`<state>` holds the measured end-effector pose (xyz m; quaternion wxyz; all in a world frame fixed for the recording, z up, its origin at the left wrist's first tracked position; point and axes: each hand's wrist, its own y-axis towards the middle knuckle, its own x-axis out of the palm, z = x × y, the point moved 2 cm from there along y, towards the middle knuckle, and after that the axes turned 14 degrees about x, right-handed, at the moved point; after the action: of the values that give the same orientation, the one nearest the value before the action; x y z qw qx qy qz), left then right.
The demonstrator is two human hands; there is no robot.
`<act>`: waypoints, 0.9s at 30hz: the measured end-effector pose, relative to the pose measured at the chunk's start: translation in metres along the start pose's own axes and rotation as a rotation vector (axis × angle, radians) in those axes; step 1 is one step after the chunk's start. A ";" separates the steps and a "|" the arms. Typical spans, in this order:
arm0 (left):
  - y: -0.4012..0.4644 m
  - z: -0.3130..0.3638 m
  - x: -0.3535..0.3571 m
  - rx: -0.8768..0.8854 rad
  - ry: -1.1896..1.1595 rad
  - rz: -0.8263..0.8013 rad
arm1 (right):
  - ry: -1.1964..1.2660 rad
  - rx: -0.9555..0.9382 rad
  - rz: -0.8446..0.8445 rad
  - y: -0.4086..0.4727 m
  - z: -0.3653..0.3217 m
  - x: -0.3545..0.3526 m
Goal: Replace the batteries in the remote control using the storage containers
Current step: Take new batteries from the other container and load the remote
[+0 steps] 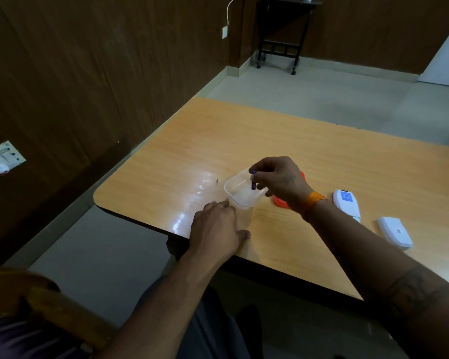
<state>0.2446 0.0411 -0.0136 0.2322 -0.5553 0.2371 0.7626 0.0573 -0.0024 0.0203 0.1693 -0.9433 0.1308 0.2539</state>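
Observation:
A clear plastic container (pixel 240 196) stands open on the wooden table (pixel 309 156). My right hand (pixel 280 177) hovers over it, pinching a small purple battery (pixel 253 180) upright above the inside. My left hand (pixel 217 226) rests flat on the table, fingertips touching the container's near left corner. An orange-red lid (pixel 280 202) lies just right of the container, mostly hidden by my right wrist. The white remote control (pixel 346 204) lies face down to the right, and its detached white battery cover (pixel 394 231) lies further right.
The table's near edge and rounded left corner (pixel 101 200) are close to my left hand. A wooden chair arm (pixel 49 301) sits at lower left. A black wheeled stand (pixel 283 35) is far back by the brown panelled wall.

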 end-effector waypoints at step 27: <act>0.062 0.151 0.067 0.295 -0.177 -0.051 | 0.082 -0.099 0.490 -0.086 0.153 -0.144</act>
<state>0.0764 0.0924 -0.0303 0.3503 -0.4518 0.3110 0.7592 -0.1013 0.1581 -0.0066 0.0510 -0.9001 0.3497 0.2549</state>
